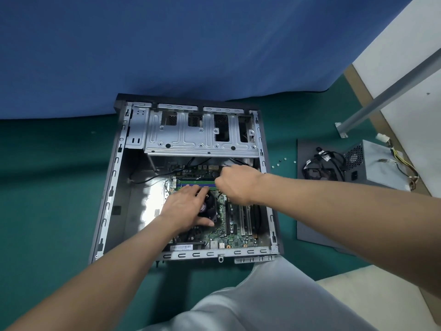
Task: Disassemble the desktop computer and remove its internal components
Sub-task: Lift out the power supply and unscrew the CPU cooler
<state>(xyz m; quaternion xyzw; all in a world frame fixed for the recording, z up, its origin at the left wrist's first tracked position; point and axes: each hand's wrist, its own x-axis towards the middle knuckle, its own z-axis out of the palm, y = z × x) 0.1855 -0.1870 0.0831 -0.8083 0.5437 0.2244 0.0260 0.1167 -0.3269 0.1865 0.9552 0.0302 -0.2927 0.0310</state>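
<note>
Head view, left hand (pixel 185 209) gripping cooler fan (pixel 209 207), right hand (pixel 236 185) curled over motherboard (pixel 236 238)

Your left hand (pixel 188 207) wraps over the cooler fan (pixel 211 204); only the fan's right edge shows. Your right hand (pixel 235 185) is knuckles-up with the fingertips tucked under and out of sight. It is possibly pinching a connector, can't tell.

Both hands cover the middle of the motherboard (pixel 235 237). The memory slots (pixel 198 181) are partly hidden behind them. The space under the drive cage (pixel 200 137) is lost in shadow. White sticker (pixel 181 247) at the near edge: print too small to read. Loose screws (pixel 284 161): mere specks, heads not discernible.

Your right forearm crosses the side panel (pixel 310 223) and hides its near corner. Power supply (pixel 374 163): wire ends too small to make out. The grey pole (pixel 381 101) runs off the right edge.
</note>
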